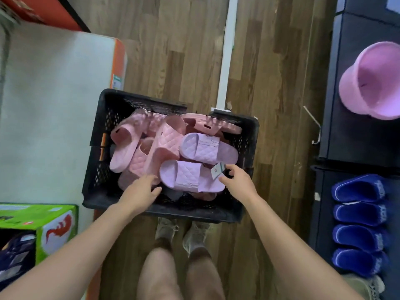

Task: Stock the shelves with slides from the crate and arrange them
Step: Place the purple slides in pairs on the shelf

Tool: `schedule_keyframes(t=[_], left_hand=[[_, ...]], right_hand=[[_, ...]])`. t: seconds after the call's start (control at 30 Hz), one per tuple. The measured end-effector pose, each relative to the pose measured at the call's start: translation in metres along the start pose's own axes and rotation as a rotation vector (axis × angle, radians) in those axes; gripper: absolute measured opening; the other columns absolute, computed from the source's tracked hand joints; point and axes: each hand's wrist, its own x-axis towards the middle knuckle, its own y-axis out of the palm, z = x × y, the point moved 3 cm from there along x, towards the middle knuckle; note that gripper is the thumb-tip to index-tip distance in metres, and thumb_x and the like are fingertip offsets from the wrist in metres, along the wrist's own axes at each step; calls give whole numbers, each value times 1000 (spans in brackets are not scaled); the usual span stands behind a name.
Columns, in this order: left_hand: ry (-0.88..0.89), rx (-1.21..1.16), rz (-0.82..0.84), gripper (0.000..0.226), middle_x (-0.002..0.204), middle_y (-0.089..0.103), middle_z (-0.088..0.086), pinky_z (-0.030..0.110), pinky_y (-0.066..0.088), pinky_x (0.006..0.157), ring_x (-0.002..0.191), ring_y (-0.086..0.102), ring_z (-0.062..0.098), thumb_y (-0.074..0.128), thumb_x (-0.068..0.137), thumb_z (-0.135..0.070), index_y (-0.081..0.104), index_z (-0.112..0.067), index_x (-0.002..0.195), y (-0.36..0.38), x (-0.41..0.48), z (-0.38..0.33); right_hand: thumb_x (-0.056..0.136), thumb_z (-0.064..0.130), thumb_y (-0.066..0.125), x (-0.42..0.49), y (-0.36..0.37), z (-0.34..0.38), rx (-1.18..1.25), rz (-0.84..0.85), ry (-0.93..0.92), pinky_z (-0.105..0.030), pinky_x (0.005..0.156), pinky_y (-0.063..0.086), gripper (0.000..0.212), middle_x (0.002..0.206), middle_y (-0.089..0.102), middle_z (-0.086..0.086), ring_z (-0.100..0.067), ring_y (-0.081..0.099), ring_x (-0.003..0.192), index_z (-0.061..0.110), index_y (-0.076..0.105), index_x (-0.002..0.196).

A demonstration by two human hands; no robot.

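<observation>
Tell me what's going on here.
A person stands over a black crate full of pink and lilac slides. The left hand reaches in, open, by a pink slide; the right hand is at the heel of the nearest lilac slide, grip unclear. Blue slides already line the shelf on the right.

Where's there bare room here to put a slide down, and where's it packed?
Bare: the dark shelf between the pink slide and the row of blue slides; the wood floor beyond the crate, between the white block and that shelf. Packed: the crate, heaped with pastel slides, and the blue row itself.
</observation>
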Motion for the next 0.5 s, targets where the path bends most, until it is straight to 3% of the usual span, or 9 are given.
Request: schedule_keyframes(t=[0.07, 0.27, 0.37, 0.47, 0.5], left_hand=[[8, -162, -46, 34, 123, 60, 5, 30, 41, 93, 110, 56, 20, 56, 90, -17, 55, -13, 124, 20, 13, 3], [-76, -414, -102, 38, 114, 61, 2, 26, 43, 83, 93, 59, 15, 58, 89, -17, 54, -12, 127, 61, 53, 1], [-87, -445, -96, 36, 108, 65, 4, 28, 46, 87, 93, 61, 17, 62, 87, -17, 58, -11, 122, 74, 73, -3], [-129, -492, -97, 22, 87, 60, -3, 13, 41, 66, 70, 55, 7, 64, 85, -15, 60, -15, 107, 82, 84, -5], [-158, -536, -96, 22, 82, 58, -2, 15, 40, 64, 67, 52, 8, 65, 84, -14, 60, -12, 106, 84, 87, -5]], right_hand=[[92, 19, 55, 27, 12, -10, 87, -28, 13, -28, 79, 41, 42, 127, 55, -7, -22, 53, 110, 15, 46, 133], [89, 15, 59, 93, 38, -17, 252, -104, -20, -36, 98, 43, 54, 133, 52, -8, -22, 52, 117, 11, 39, 139], [86, 7, 59, 118, 46, -11, 423, -127, -40, -36, 93, 47, 47, 119, 61, -7, -18, 58, 104, 9, 48, 132], [83, 4, 60, 133, 56, -6, 497, -117, 0, -38, 89, 51, 33, 104, 67, -7, -23, 64, 95, 7, 59, 116], [82, 4, 61, 137, 57, -6, 516, -127, 20, -38, 87, 51, 32, 103, 68, -9, -24, 64, 95, 6, 60, 114]])
